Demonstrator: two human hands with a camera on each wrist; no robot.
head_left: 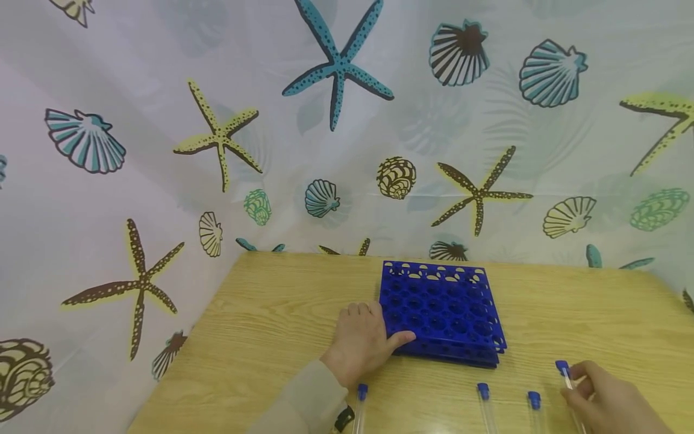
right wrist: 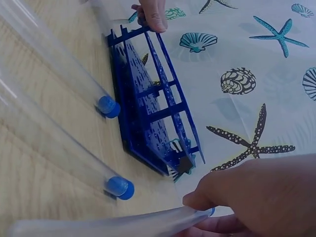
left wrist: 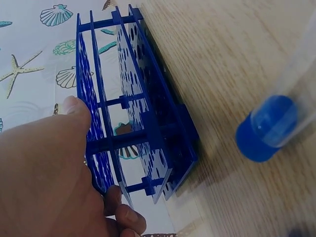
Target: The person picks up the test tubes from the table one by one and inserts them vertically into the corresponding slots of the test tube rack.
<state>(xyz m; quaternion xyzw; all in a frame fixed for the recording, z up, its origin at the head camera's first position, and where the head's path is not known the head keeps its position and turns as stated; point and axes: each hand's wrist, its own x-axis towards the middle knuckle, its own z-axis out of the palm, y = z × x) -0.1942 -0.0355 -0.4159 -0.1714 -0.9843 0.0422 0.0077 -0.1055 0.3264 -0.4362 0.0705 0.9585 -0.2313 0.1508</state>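
A blue test tube rack [head_left: 441, 313] with rows of round holes stands on the table. My left hand [head_left: 355, 346] grips its left end, the thumb along the front top edge; in the left wrist view, fingertips [left wrist: 129, 217] curl beneath the top plate. To the right of the rack, my right hand [head_left: 609, 398] pinches a clear test tube [head_left: 570, 386] near its blue cap. The tube slants in the head view, and its long body [right wrist: 108, 227] crosses the bottom of the right wrist view. No tubes show in the rack.
Two blue-capped tubes [head_left: 484, 398] [head_left: 535, 402] lie in front of the rack, left of my right hand. Another capped tube [head_left: 360, 398] lies by my left wrist. Behind the wooden table [head_left: 282, 301] hangs a curtain [head_left: 303, 150] printed with starfish and shells.
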